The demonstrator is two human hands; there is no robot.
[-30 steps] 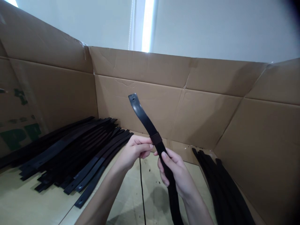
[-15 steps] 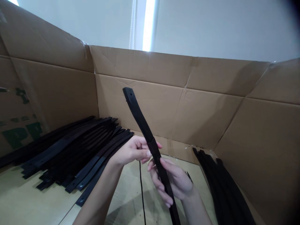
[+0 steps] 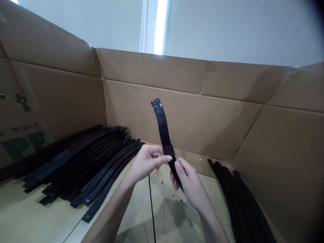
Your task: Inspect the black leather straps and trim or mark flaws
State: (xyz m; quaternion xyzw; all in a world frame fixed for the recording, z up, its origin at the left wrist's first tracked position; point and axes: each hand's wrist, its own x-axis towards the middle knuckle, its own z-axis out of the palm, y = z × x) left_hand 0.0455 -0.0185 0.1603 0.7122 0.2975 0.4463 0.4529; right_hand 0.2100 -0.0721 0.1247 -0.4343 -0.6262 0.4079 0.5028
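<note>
Both hands hold one black strap (image 3: pixel 163 126), raised in front of me with its top end leaning left. The shiny tip has small holes or rivets. A dark brown band (image 3: pixel 168 151) wraps around the strap just above my fingers. My left hand (image 3: pixel 149 162) is closed at the strap's left edge, thumb tip on it just below the band. Slightly lower, my right hand (image 3: pixel 188 182) grips it, thumb in front and fingers behind. The strap's lower part is hidden by my right hand.
A heap of black straps (image 3: pixel 101 152) lies on the left of the pale table (image 3: pixel 141 216). More dark strips (image 3: pixel 243 202) lie on the right. A thin black cord (image 3: pixel 152 206) runs down the middle, with small dark scraps beside it. Cardboard walls (image 3: pixel 152 111) surround the table.
The strap has turned, showing its shinier face, and stands more upright, its tip further right. My right hand has changed its grip, thumb now lying on the front of the strap.
</note>
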